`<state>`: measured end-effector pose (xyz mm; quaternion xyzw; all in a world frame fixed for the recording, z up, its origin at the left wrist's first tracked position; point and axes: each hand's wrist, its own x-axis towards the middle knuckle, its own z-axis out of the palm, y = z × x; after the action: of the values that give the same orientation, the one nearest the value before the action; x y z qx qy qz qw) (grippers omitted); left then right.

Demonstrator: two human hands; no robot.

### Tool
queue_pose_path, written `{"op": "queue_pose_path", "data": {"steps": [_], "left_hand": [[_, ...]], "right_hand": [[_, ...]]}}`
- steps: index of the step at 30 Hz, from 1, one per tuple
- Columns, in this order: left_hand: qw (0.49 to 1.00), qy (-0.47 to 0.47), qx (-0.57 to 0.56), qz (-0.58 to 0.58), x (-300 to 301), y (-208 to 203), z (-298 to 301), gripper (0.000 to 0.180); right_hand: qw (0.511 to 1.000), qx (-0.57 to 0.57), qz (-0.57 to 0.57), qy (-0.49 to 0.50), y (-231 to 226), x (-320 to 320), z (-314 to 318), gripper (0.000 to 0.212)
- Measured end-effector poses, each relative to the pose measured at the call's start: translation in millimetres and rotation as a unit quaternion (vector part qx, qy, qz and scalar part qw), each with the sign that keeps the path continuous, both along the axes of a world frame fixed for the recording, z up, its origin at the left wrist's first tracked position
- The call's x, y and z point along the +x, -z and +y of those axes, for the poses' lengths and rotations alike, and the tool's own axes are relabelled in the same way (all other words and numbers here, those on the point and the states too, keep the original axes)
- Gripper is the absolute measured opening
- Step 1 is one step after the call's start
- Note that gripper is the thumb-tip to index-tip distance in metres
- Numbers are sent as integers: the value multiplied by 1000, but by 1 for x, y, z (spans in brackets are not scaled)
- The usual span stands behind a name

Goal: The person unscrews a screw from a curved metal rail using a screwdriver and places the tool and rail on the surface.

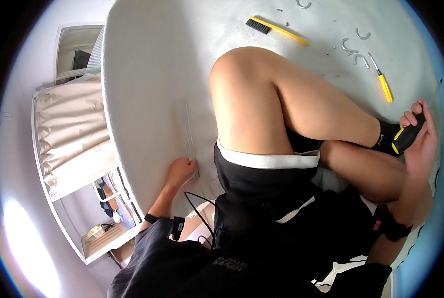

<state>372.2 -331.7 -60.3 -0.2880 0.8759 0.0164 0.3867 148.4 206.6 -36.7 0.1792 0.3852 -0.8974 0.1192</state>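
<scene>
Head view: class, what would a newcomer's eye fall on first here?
A bent leg fills the middle. Toward the right edge, the right hand grips a black-and-yellow tool. Near the top, a yellow-handled brush and, further right, a yellow screwdriver stand out on the pale surface.

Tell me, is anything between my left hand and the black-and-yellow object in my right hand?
Yes. In this view your bent legs, in black shorts, lie across the straight line from your left hand to the black-and-yellow object in your right hand.
</scene>
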Motion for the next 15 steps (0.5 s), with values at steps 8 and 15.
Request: {"op": "queue_pose_path", "data": {"steps": [8, 15], "left_hand": [[994, 13, -47, 102, -14, 7, 12, 42], [999, 0, -36, 21, -5, 16, 0, 43]], "right_hand": [[1000, -9, 7, -4, 4, 0, 0, 10], [1000, 3, 13, -12, 0, 1, 5, 10]]}}
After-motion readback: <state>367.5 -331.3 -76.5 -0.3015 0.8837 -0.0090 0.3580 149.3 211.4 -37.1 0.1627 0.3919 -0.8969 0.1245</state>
